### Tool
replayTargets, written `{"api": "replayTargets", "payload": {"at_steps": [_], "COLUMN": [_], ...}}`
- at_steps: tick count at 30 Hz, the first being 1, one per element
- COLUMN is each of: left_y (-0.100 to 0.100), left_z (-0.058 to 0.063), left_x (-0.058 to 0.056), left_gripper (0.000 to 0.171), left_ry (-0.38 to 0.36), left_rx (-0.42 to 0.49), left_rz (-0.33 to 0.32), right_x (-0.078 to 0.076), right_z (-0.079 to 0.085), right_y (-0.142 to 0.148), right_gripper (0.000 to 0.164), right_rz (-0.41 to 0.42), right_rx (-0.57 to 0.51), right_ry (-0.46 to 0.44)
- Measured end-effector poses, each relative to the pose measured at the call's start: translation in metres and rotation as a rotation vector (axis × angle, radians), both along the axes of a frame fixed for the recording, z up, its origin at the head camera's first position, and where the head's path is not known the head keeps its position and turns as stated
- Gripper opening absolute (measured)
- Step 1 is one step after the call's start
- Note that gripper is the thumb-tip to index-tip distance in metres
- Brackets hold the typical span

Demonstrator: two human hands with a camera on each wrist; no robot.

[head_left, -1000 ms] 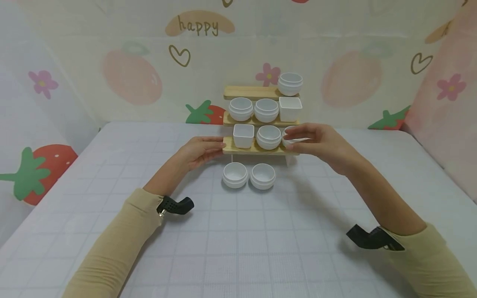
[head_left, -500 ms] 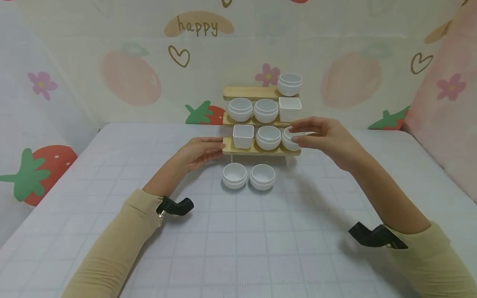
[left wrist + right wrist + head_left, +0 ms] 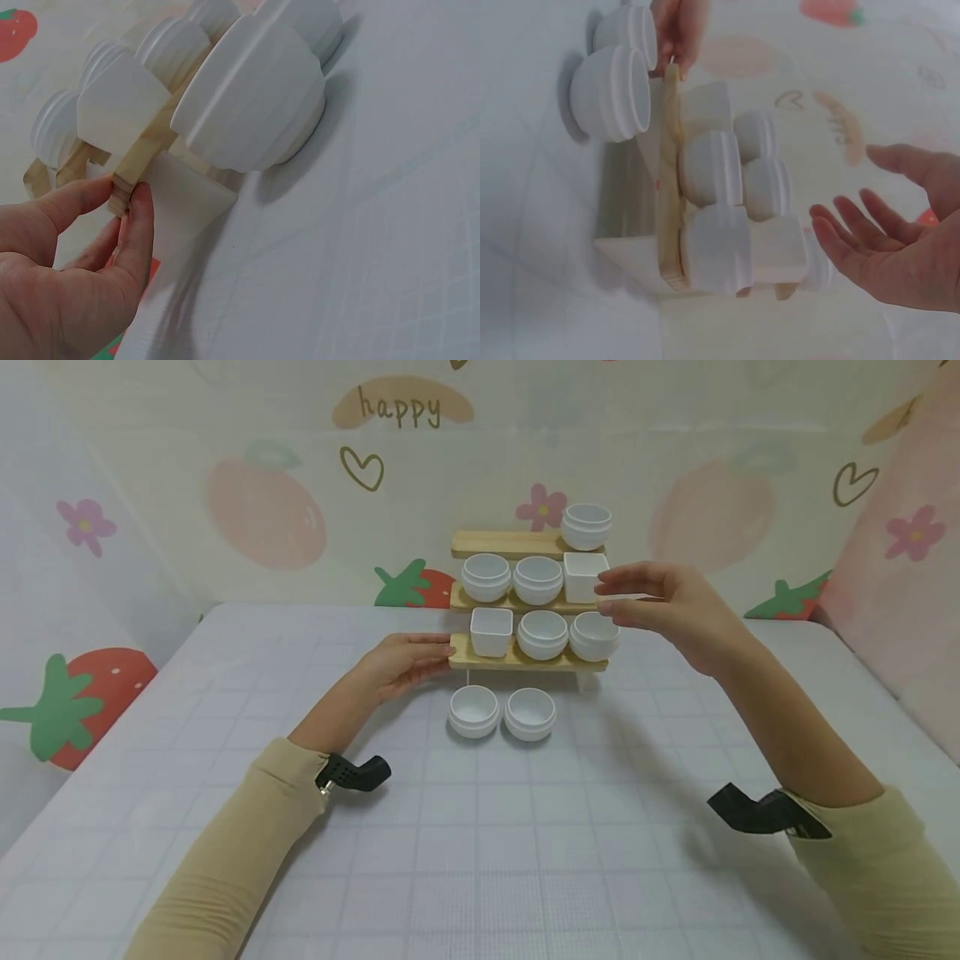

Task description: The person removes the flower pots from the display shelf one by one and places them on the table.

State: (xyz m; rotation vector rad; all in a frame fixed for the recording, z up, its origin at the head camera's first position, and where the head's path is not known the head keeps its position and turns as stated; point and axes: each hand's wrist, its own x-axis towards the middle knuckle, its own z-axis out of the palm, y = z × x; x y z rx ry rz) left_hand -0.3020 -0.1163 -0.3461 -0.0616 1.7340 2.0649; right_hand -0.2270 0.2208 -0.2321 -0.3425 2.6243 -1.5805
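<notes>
A three-tier wooden stand (image 3: 525, 664) holds small white cups. My left hand (image 3: 408, 664) pinches the left end of its lowest shelf; the left wrist view shows thumb and fingers on the wooden end (image 3: 133, 166). My right hand (image 3: 675, 610) is beside the right end, fingers apart and holding nothing, its tips overlapping the middle tier's square cup (image 3: 583, 575) in the head view. On the lowest shelf stand a square cup (image 3: 491, 633) and two round cups, the right one (image 3: 595, 637) at the shelf's end. The middle shelf also bears two round cups (image 3: 486, 578).
One round cup (image 3: 587, 527) stands at the right end of the top shelf (image 3: 506, 543). Two round cups (image 3: 473, 712) sit on the white gridded table (image 3: 480, 852) before the stand. A printed backdrop (image 3: 420, 510) rises close behind it.
My right hand has let go of the round cup at the lowest shelf's right end and moved up and to the right. My left hand has stayed on the shelf end.
</notes>
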Motion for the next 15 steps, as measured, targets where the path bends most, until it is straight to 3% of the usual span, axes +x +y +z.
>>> {"api": "replayTargets", "payload": {"at_steps": [15], "left_y": [0.0], "left_z": [0.001], "left_x": [0.002], "left_gripper": [0.052], "left_ry": [0.006], "left_rx": [0.006], "left_rz": [-0.002], "right_x": [-0.021], "right_z": [0.017], "right_y": [-0.003], "right_gripper": [0.048], "right_rz": [-0.041], "right_rx": [-0.006], "right_ry": [0.016]}}
